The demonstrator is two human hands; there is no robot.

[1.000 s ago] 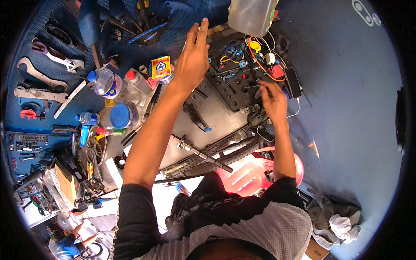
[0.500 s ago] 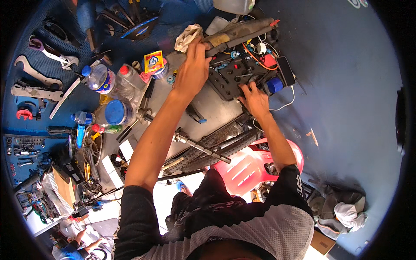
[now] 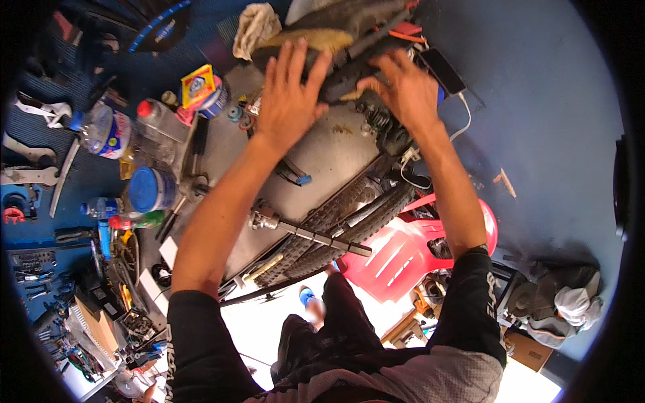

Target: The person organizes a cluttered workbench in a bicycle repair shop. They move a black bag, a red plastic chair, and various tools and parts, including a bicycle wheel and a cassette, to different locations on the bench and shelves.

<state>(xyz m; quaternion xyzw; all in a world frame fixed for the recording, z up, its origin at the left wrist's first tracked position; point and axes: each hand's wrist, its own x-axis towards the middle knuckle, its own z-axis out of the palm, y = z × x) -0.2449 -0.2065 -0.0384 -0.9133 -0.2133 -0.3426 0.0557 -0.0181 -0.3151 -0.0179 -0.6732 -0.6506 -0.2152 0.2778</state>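
My left hand is open, its fingers spread against a worn tan-and-black bundle at the back of the workbench. Close by on its right, my right hand has its fingers bent around the edge of a black tray. Motion smears the tray, and it is partly hidden by my hands. A crumpled pale cloth sits at the bundle's left end. Below my right hand are small dark metal parts on the grey benchtop.
Plastic bottles, a blue-lidded jar and a tub with a yellow packet crowd the left. Tyres and a metal bar line the near edge. A phone trails a white cable; a pink chair stands below.
The black tray has moved back toward the bundle, baring benchtop where it lay. My left hand has come off the cloth and spread out; my right hand has moved farther back. The view has shifted.
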